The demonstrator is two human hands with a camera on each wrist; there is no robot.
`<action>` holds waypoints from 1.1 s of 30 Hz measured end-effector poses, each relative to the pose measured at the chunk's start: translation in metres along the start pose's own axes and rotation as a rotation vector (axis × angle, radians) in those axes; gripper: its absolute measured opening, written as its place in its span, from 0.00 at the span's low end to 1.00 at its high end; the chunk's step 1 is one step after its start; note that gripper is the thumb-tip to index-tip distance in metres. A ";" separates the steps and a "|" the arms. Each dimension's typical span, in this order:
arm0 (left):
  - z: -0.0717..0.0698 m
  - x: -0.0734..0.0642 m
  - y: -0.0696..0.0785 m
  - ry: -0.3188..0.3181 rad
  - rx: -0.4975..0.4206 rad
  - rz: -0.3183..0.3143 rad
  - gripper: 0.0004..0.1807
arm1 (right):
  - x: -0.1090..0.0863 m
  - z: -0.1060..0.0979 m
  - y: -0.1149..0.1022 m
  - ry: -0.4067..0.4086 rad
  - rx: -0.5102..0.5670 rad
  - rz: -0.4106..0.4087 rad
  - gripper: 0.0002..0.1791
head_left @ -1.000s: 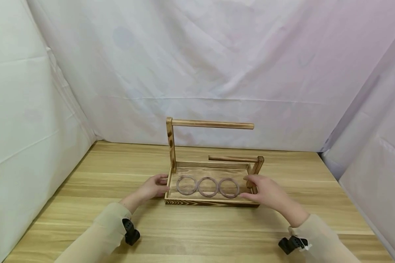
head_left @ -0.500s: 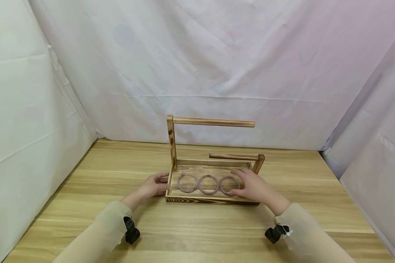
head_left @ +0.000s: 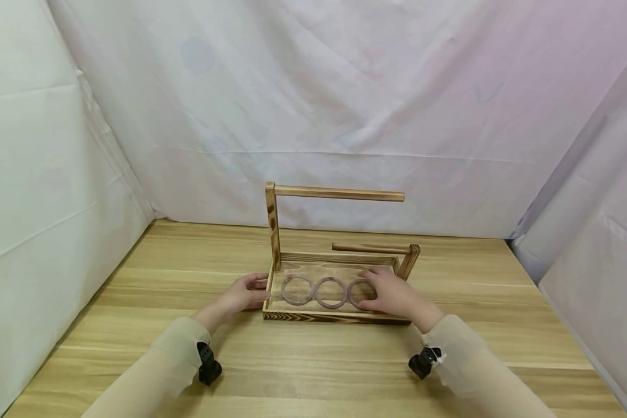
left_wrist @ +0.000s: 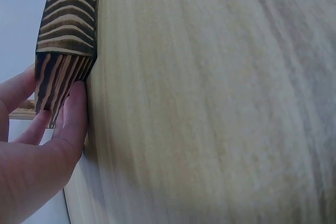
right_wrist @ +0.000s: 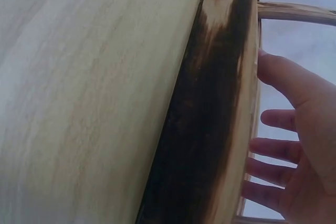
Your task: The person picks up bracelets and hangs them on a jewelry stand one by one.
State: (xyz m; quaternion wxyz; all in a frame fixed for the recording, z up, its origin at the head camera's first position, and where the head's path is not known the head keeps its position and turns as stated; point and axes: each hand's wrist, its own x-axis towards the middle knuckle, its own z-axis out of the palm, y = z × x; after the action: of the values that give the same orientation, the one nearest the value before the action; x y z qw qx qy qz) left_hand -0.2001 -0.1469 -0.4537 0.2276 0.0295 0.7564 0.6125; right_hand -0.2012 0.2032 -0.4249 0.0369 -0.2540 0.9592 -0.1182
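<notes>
A shallow wooden tray (head_left: 334,317) with dark burnt grain stands on the table. Inside it lie three pale purple, translucent bangles in a row: a left bangle (head_left: 284,290), a middle bangle (head_left: 331,307) and a right bangle (head_left: 349,295). My left hand (head_left: 242,292) grips the tray's left end, thumb at the rim and fingers along the outer side; the left wrist view shows this hand (left_wrist: 42,156) at the tray's corner (left_wrist: 63,19). Over the right bangle hovers my right hand (head_left: 392,293), fingers spread and partly covering it. Whether they touch it is unclear.
From the tray's left side a post (head_left: 273,226) rises with a high horizontal bar (head_left: 339,193). A shorter post on the right carries a low bar (head_left: 371,248) pointing left. Behind the wood-grain table (head_left: 313,360) hangs a white cloth (head_left: 313,104).
My right hand has moved left from the tray's right end to over the right bangle. The left hand stays on the tray's left end, and the bangles have not visibly moved.
</notes>
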 end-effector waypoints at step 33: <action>-0.001 0.003 0.000 -0.002 -0.024 -0.008 0.32 | 0.021 0.011 -0.007 -0.102 -0.059 0.042 0.31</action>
State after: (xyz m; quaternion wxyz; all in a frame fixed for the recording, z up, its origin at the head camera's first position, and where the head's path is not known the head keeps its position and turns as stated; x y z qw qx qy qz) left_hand -0.2030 -0.1472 -0.4539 0.2311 0.0245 0.7490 0.6205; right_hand -0.2145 0.1850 -0.4342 0.0805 -0.2405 0.9643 -0.0759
